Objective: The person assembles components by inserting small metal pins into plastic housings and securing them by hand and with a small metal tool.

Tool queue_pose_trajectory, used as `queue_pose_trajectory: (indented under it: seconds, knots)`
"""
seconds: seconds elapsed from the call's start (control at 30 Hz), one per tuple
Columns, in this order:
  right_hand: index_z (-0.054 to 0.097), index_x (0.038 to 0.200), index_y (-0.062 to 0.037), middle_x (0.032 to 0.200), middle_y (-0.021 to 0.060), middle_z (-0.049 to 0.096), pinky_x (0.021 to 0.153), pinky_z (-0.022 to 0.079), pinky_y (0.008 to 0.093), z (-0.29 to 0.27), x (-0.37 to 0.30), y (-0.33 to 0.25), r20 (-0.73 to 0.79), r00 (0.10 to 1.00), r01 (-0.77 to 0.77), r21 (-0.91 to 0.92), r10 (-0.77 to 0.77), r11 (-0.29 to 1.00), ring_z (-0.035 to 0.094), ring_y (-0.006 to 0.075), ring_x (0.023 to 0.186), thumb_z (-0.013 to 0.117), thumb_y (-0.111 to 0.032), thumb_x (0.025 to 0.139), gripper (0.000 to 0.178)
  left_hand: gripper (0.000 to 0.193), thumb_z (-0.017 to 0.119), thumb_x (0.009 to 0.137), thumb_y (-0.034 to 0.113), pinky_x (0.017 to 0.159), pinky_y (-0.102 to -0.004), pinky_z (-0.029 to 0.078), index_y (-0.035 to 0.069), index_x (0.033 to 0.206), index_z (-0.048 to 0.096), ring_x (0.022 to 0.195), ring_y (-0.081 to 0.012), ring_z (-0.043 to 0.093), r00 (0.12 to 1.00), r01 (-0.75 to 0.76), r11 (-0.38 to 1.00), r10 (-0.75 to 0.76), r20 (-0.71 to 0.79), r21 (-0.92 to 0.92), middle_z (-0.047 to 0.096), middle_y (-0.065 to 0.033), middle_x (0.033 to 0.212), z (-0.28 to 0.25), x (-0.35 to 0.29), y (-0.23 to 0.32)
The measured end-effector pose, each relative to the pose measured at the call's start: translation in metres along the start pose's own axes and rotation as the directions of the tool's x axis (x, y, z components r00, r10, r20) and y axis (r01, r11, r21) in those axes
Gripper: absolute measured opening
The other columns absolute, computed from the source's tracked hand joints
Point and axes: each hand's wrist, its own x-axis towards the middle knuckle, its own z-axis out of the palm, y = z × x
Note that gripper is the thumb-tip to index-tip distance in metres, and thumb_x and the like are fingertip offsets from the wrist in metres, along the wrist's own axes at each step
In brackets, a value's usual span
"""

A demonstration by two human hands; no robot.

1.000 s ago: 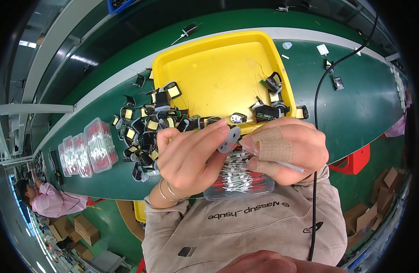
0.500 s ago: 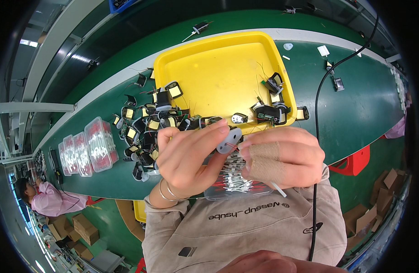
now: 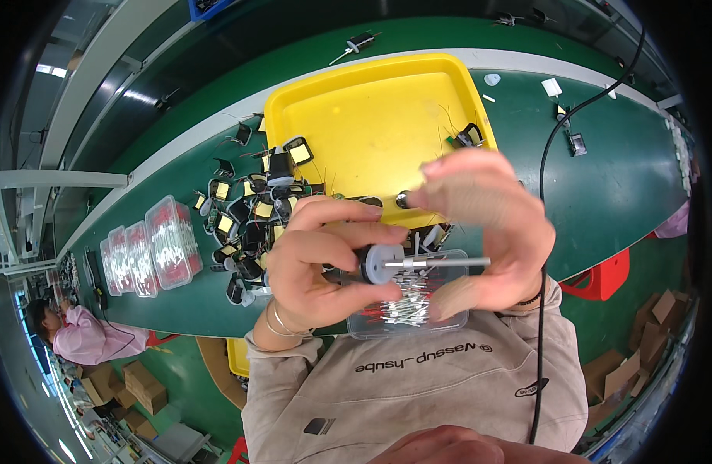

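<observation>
My left hand (image 3: 313,251) pinches a small black device with a rounded grey end cap (image 3: 384,264) between thumb and fingers. A thin white stem (image 3: 449,263) sticks out of the cap toward the right. My right hand (image 3: 499,220), smeared by motion, curves around the stem's far end. Its thumb and fingers are spread apart, and I see nothing held in them. Under both hands sits a clear plastic box (image 3: 406,331) of white-tipped pieces with red wires.
A yellow tray (image 3: 356,116) lies beyond my hands, a few black parts at its right. A heap of black wired modules (image 3: 251,209) covers the green table left of it. Clear boxes (image 3: 170,240) stand farther left. A black cable (image 3: 543,232) hangs at the right.
The left hand has turned the device so that its cap and stem face right. My right hand has moved off the cap, and its fingers have spread.
</observation>
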Motion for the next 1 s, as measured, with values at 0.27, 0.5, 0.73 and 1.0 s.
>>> queue_pose_trajectory:
  seconds: [0.27,0.5,0.73,1.0]
  knots:
    - [0.066,0.093,-0.0031,0.077,0.0074,0.064,0.06,0.047,0.0309,-0.012,-0.003,0.007,0.203,0.968,-0.109,-0.195,0.149,0.975,0.061,0.0223,0.066,0.076,-0.012,0.063,0.032,0.04,0.081,0.068,0.016,0.07,-0.0344,0.049,0.002,0.086,0.048,0.085,-0.03,0.064,0.965,-0.069,0.94,-0.022,0.262,0.334,0.066,-0.0237,0.092,-0.01,0.005,0.007]
    - [0.064,0.083,-0.0049,0.068,0.0035,0.055,0.047,0.043,0.0257,0.003,-0.006,0.007,0.099,0.989,0.143,-0.462,-0.109,0.875,0.053,0.0172,0.057,0.069,-0.011,0.055,0.029,0.029,0.077,0.067,0.002,0.068,-0.0317,0.055,-0.002,0.083,0.053,0.08,-0.0299,0.068,1.0,0.022,0.984,-0.023,0.002,0.174,0.066,-0.0241,0.096,-0.002,-0.005,0.001]
    - [0.061,0.078,-0.0073,0.068,-0.001,0.047,0.042,0.037,0.0207,0.02,-0.014,0.012,0.075,0.917,0.358,-0.593,-0.393,0.721,0.046,0.0111,0.054,0.06,-0.014,0.046,0.033,0.032,0.08,0.06,-0.001,0.064,-0.0325,0.055,-0.003,0.08,0.055,0.081,-0.0337,0.068,0.973,-0.215,0.893,0.229,0.01,0.396,0.065,-0.0274,0.096,0.003,-0.008,0.005]
    - [0.063,0.084,-0.0057,0.07,0.002,0.051,0.048,0.041,0.029,0.015,-0.01,0.01,0.148,0.989,0.077,-0.359,-0.024,0.93,0.048,0.0185,0.058,0.06,-0.005,0.059,0.026,0.023,0.075,0.069,-0.006,0.081,-0.0315,0.052,-0.007,0.084,0.058,0.096,-0.0304,0.065,0.93,0.363,0.909,-0.368,0.013,-0.204,0.066,-0.0213,0.096,-0.011,-0.009,0.005]
